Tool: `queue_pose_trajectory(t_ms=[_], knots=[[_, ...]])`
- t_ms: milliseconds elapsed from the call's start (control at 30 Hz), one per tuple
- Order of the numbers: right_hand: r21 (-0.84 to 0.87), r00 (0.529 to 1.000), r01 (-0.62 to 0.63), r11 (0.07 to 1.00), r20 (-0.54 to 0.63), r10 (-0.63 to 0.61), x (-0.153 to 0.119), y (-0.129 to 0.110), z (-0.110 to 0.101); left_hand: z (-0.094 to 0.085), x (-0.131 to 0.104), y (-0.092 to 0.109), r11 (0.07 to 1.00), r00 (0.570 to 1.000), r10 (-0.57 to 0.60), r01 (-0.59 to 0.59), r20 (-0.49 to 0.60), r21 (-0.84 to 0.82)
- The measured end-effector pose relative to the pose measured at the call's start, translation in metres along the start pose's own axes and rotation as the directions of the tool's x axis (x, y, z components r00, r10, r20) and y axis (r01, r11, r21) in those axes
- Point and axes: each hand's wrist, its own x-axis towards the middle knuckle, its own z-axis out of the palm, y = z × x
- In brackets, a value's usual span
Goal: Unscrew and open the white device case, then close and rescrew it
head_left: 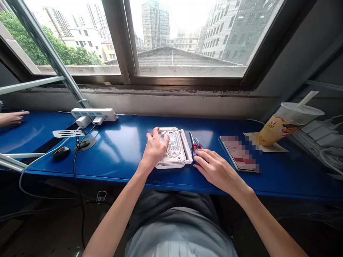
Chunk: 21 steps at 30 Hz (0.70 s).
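Observation:
A white router (175,151) lies underside up on the blue desk, its label and vent holes showing and a white antenna (185,146) folded along its right side. My left hand (156,147) grips its left part, with the thumb across the underside and the fingers at the far left edge. Just right of the antenna lie a larger screwdriver (194,145) and a smaller screwdriver (199,144), both with red-and-dark handles and shafts pointing away from me. The fingers of my right hand (214,166) close on the larger one's handle, partly hiding both handles.
Right of my hand lies a phone (238,155), with a drink cup (284,125) on a napkin beyond it. To the left are a power strip (93,114), cables, a black mouse (61,152) and a metal frame. Another person's hand (13,117) rests at the far left.

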Motion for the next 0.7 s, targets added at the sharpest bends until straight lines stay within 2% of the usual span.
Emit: queue_pose_trajectory(t_ms=[400, 600, 700], knots=[[0.137, 0.989, -0.084, 0.987, -0.11, 0.099, 0.005, 0.003, 0.003, -0.007, 0.006, -0.003, 0.981, 0.995, 0.093, -0.096, 0.025, 0.166], [0.133, 0.997, -0.047, 0.99, -0.051, 0.055, 0.016, -0.005, 0.0, -0.003, -0.019, 0.017, 0.918, 0.979, 0.201, -0.174, -0.039, 0.357], [0.158, 0.999, -0.029, 0.987, -0.04, 0.035, 0.018, -0.011, 0.002, 0.004, -0.034, 0.028, 0.863, 0.975, 0.216, -0.219, 0.059, 0.456]])
